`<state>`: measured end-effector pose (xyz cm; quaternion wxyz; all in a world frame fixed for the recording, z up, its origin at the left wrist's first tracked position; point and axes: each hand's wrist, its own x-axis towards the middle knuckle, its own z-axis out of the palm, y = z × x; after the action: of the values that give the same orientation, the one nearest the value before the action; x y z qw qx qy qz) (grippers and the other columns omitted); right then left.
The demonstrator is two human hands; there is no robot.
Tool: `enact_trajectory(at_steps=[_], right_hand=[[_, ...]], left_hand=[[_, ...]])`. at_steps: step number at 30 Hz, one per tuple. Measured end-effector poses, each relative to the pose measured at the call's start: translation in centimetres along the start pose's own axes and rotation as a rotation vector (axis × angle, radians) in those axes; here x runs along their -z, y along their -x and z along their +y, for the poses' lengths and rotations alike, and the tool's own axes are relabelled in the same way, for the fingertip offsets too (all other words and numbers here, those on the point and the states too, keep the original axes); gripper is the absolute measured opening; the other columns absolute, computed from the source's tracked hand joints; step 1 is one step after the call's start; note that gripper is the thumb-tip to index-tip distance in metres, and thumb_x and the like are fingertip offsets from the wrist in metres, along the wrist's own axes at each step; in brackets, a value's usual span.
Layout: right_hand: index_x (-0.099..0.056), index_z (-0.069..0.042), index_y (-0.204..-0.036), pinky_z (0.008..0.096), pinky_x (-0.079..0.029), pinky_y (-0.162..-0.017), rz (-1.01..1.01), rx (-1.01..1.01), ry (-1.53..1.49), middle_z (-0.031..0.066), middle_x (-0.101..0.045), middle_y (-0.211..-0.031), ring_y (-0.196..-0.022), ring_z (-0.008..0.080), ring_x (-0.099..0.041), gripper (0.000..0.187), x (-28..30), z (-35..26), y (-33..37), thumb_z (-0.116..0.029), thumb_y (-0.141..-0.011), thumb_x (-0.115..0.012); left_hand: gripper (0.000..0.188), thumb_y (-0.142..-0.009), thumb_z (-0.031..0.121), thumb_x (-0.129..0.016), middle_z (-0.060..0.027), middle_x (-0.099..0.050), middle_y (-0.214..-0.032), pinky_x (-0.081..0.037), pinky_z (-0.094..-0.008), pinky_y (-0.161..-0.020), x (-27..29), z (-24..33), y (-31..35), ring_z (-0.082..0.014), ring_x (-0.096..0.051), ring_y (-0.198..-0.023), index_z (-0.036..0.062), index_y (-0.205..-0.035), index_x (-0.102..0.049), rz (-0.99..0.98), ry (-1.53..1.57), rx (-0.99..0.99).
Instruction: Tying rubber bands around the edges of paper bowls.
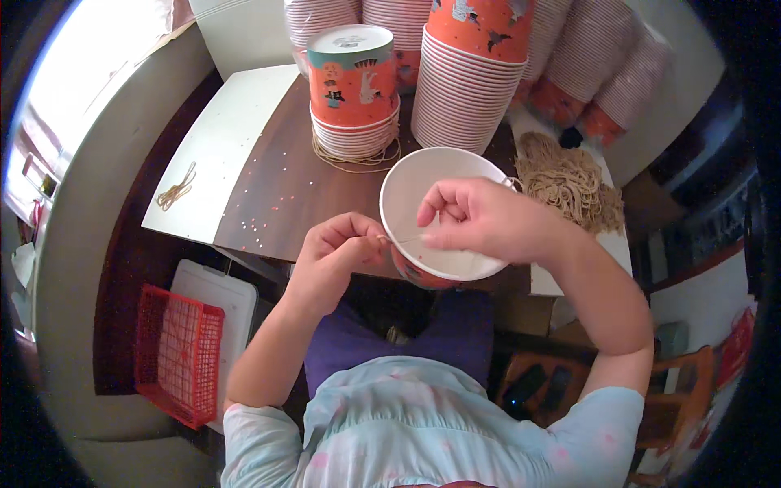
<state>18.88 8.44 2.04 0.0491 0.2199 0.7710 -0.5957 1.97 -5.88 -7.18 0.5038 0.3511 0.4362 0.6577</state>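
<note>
A white-lined paper bucket [415,183] with an orange outside is tilted toward me at the table's front edge. At its left rim my left hand [346,256] is closed in a pinch on a thin tan cord [409,239]. Over the bucket's mouth, my right hand [480,215] has its thumb and fingertips closed round the cord's other visible part, inside the bucket. A bit of cord [514,184] also loops at the right rim, partly behind my right hand. Exactly how the cord passes through the left rim is hidden by my fingers.
A short upside-down bucket stack [354,93] has cords round its base. Beside it rises a taller stack [468,98]; wrapped stacks [582,49] stand behind. A tan cord pile [569,179] lies right, a small cord bundle [176,189] left. A red basket [179,350] sits below left.
</note>
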Motion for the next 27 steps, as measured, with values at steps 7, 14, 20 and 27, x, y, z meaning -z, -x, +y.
enact_trajectory(at_steps=[7,14,20,27], right_hand=[[-0.050,-0.003,-0.113,0.0395,-0.047,-0.064,0.443,0.328,0.928,0.0143,-0.059,-0.078,-0.070,0.0296,-0.060,0.051,-3.8,1.0,2.1,-0.017,-0.071,-0.074],[-0.051,-0.004,-0.104,0.0445,-0.049,-0.070,0.618,0.351,0.912,0.0179,-0.063,-0.088,-0.080,0.0365,-0.062,0.033,-2.3,1.5,0.8,-0.012,-0.076,-0.067],[-0.055,-0.004,-0.098,0.0448,-0.048,-0.071,0.392,0.662,0.783,0.0158,-0.062,-0.085,-0.081,0.0348,-0.062,0.024,-2.2,-0.1,1.4,-0.007,-0.075,-0.062],[-0.060,-0.003,-0.084,0.0409,-0.050,-0.068,0.130,0.674,0.792,0.0166,-0.062,-0.075,-0.075,0.0330,-0.063,0.012,0.0,-4.0,0.5,-0.002,-0.072,-0.060]], left_hand=[[0.007,-0.086,0.007,-0.056,-0.0025,-0.061,-0.091,-0.047,-0.0218,-0.072,-0.1,-0.4,0.4,-0.0065,-0.055,-0.077,0.0016,-0.086,-0.060,-0.019,0.089,-0.049],[0.005,-0.085,0.004,-0.056,-0.0083,-0.059,-0.103,-0.047,-0.0246,-0.075,-1.5,0.4,1.1,-0.0089,-0.056,-0.087,0.0005,-0.085,-0.060,-0.026,-0.039,-0.314],[0.014,-0.094,0.012,-0.055,-0.0040,-0.064,-0.091,-0.048,-0.0205,-0.071,-3.4,1.5,-0.2,-0.0089,-0.061,-0.081,-0.0017,-0.094,-0.059,-0.075,0.052,-0.255],[0.016,-0.089,0.010,-0.060,-0.0027,-0.064,-0.080,-0.047,-0.0206,-0.065,-3.9,1.9,-2.4,-0.0054,-0.057,-0.074,-0.0033,-0.098,-0.060,0.013,-0.262,-0.202]])
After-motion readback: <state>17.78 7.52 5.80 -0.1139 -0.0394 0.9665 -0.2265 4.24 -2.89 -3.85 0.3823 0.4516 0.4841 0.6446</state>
